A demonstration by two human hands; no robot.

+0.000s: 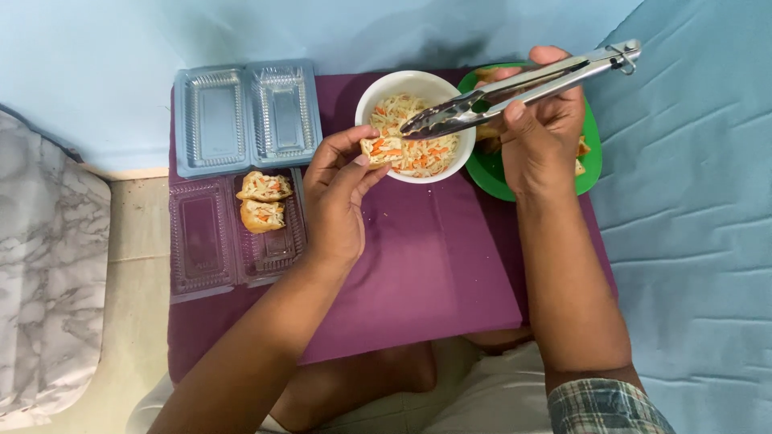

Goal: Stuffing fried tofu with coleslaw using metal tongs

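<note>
Left hand (342, 181) pinches filled pastry (381, 148) at bowl (384, 87) rim; right hand (540, 133) grips tongs (515, 87) (jaws shut).

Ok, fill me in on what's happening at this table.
A person's left hand holds a small filled pastry at the rim of a white bowl of shredded salad. The right hand holds metal tongs over the bowl. Two filled pieces sit in one open clear container; another container is empty.
</note>
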